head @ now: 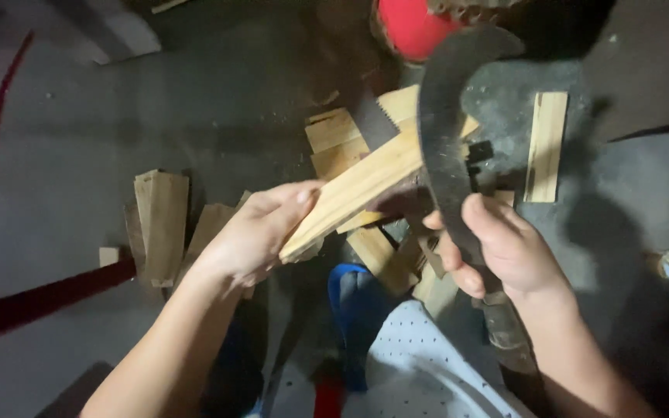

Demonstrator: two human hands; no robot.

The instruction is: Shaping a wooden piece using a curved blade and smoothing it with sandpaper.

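Observation:
My left hand (255,232) grips a long pale strip of wood (358,190) near its lower end; the strip slants up and to the right. My right hand (505,251) is closed around the handle of a dark curved blade (447,131), a sickle-like tool whose tip arcs up toward the top of the view. The blade's inner edge rests against the upper end of the strip. Both hands hover above a grey floor (79,139) with cut wood scattered on it.
Several flat wood offcuts (162,220) lie left of my hands and more offcuts (334,139) behind the strip. A single plank (547,145) lies at right. A saw blade (369,116) pokes out of the pile. A red round object (412,27) sits at top.

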